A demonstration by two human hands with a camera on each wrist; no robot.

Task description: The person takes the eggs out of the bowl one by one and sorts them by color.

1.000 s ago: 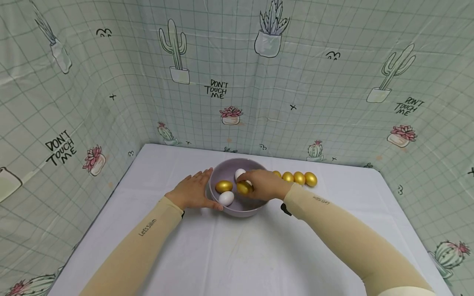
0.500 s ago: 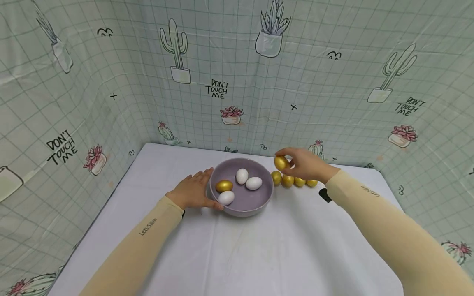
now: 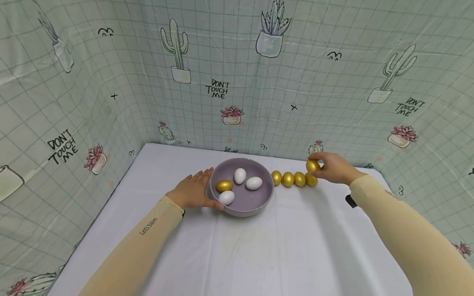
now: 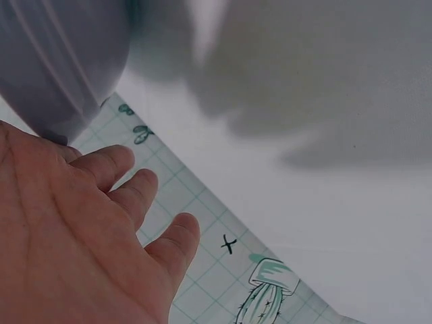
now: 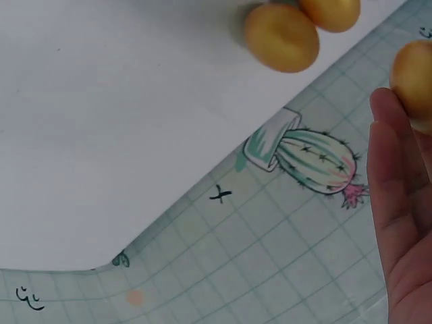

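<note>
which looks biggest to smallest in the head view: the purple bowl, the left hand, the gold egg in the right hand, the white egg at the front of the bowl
1. Purple bowl
2. Left hand
3. White egg and held gold egg: these look about alike, and the right hand hides part of the gold one, so no ranking between them.

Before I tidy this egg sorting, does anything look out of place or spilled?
Nothing is spilled or damaged. One gold egg sits among three white eggs in the purple bowl, while the other gold eggs form a row on the table. The right hand holds another gold one.
</note>
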